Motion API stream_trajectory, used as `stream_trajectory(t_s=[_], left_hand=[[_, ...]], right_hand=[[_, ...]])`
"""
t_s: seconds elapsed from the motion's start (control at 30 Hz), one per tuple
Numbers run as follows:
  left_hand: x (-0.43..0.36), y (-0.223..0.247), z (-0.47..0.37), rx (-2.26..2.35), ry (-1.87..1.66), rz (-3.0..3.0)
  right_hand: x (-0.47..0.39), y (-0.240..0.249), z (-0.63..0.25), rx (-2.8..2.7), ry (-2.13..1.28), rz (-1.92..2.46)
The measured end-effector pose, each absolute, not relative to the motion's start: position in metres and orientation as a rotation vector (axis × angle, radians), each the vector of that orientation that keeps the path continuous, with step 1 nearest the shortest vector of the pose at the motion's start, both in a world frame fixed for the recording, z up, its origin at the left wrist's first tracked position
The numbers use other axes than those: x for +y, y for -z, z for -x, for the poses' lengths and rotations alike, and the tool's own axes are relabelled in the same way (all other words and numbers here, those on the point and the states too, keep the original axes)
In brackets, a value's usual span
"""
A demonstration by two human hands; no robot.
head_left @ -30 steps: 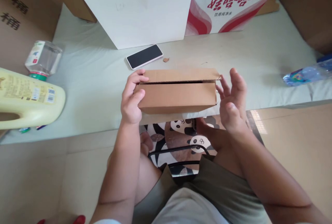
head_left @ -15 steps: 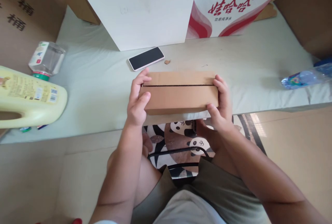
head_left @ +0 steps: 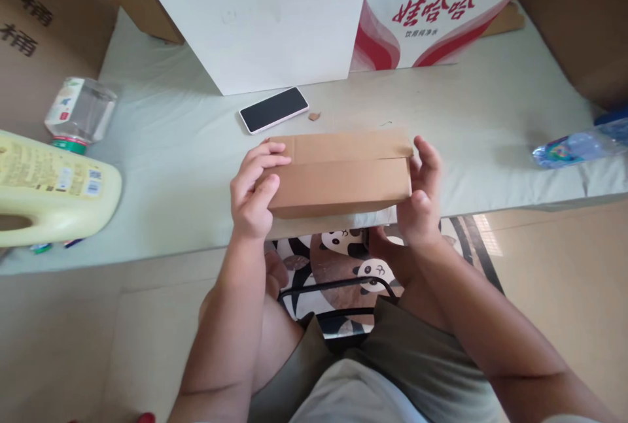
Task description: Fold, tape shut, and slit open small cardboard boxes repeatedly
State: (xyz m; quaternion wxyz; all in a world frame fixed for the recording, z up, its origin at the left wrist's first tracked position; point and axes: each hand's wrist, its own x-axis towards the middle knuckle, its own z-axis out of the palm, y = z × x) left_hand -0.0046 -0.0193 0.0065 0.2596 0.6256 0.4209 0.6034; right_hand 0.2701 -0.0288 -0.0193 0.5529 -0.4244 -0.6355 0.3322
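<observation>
A small brown cardboard box (head_left: pixel 343 178) is at the front edge of the cloth-covered table, with a seam running along its top. Around its left end, my left hand (head_left: pixel 255 191) grips with fingers on top and thumb at the near side. At the right end, my right hand (head_left: pixel 424 191) has its fingers raised and apart, the palm side close against or touching the box end. Behind the box lie a phone (head_left: pixel 275 110) with a dark screen and a small brown scrap (head_left: pixel 314 116).
A large white box (head_left: pixel 284 24) and a red-and-white carton (head_left: pixel 432 24) stand behind. To the left are a clear bottle (head_left: pixel 81 112) and a yellow jug (head_left: pixel 59 187); a plastic bottle (head_left: pixel 574 147) lies right. A panda-patterned mat (head_left: pixel 338 266) is below the table edge.
My right hand has loosened from the box, its fingers lifting off the top and moving outward. The left fingers have shifted further over the box, whose top seam now looks more closed.
</observation>
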Motion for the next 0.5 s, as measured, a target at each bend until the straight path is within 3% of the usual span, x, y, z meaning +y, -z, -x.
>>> stream_trajectory(t_s=[0.37, 0.5], left_hand=[[-0.010, -0.007, 0.026, 1.224, -1.800, -1.213], [-0.008, -0.006, 0.033, 1.259, -1.762, -0.951]], right_hand=[[-0.027, 0.028, -0.275, -1.468, -1.206, 1.254], [-0.030, 0.022, -0.270, -1.622, -1.105, 1.094]])
